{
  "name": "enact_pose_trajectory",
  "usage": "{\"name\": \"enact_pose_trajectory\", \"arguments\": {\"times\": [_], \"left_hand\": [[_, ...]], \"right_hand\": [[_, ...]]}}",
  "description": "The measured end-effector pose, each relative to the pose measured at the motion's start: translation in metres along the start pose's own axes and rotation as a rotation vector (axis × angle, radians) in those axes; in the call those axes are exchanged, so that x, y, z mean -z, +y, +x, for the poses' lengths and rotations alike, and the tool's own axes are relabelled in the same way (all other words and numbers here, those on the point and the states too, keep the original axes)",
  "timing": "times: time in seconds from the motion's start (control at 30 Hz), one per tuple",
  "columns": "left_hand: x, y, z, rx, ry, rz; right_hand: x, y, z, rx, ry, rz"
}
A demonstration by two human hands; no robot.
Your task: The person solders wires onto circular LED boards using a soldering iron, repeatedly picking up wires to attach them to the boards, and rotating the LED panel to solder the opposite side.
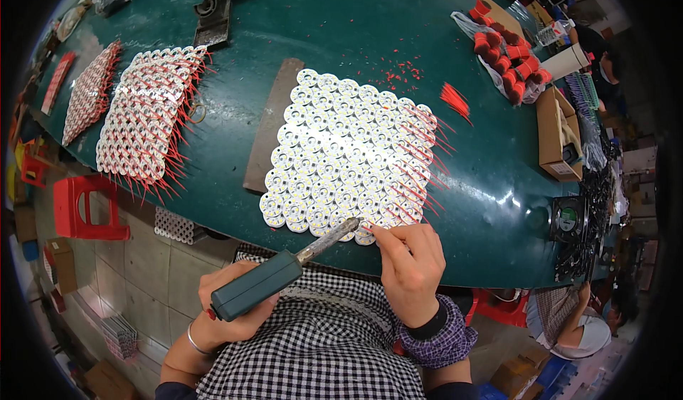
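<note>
My left hand (238,297) is closed around the dark green body of a soldering iron (257,286). The iron's metal tip reaches the near edge of a panel of round white LED boards (341,151), which lies on a brown board (273,126). Close beside that tip, my right hand (413,265) pinches with thumb and forefinger what looks like a short red wire; its far part is hidden by the fingers. Red wires (420,165) stick out from the boards along the panel's right side.
Two more wired panels (146,108) lie at the left of the green table (228,101). Loose red wires (455,102) and scraps are beyond the panel. Red spools (509,62) and a cardboard box (557,133) stand right. A red stool (89,208) is left; another person (569,322) sits right.
</note>
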State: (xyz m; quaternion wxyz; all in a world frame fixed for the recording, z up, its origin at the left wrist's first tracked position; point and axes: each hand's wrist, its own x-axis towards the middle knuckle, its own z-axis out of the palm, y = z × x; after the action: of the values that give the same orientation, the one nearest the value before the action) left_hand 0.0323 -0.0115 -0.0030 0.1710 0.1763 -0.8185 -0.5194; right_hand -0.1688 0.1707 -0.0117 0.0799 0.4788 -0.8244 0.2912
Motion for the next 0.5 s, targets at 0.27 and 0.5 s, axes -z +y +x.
{"name": "enact_pose_trajectory", "arguments": {"times": [0.27, 0.5], "left_hand": [[0.0010, -0.0038, -0.0040, 0.005, -0.004, 0.014], [-0.0005, -0.0048, -0.0048, 0.032, -0.031, -0.031]], "right_hand": [[-0.0081, -0.0022, -0.0006, -0.015, 0.012, 0.086], [-0.0087, -0.0002, -0.0057, -0.018, -0.029, 0.082]]}}
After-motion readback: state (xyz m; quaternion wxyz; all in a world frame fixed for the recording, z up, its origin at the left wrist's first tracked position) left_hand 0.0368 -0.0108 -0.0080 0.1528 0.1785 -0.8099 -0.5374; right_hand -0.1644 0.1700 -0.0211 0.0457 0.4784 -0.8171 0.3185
